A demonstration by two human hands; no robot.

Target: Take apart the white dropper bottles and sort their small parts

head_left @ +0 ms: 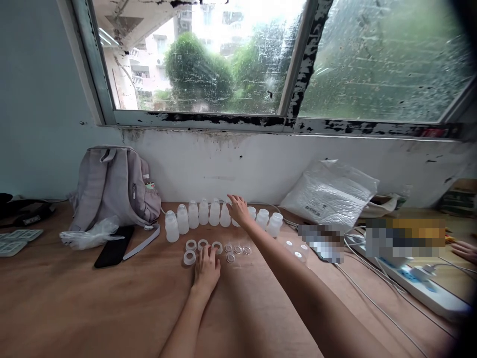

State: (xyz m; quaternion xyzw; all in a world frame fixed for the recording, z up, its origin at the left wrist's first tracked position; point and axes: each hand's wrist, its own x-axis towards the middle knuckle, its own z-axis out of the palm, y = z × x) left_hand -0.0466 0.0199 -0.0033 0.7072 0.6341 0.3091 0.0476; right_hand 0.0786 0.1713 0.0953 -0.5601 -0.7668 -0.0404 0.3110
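My left hand [207, 267] rests low over the table, fingers bent and slightly apart among white rings [190, 257]; its palm side and whatever lies under it are hidden. Close to its fingertips is another white ring [216, 247]. My right hand [238, 210] reaches over the row of small translucent white bottles [203, 213], fingers stretched out to the left, near the top of a bottle [225, 216]. The bottles left of this hand have clear domed tops, while a bottle at the right end [275, 224] has none. Several clear round caps [237, 248] lie right of the rings.
Flat pieces with white discs [297, 254] lie on the right, near a blurred phone [323, 243], cables and a power strip [417, 278]. A grey backpack [112, 184], plastic bag [91, 233] and black phone [114, 247] occupy the left. Another person's hand [464, 250] shows far right.
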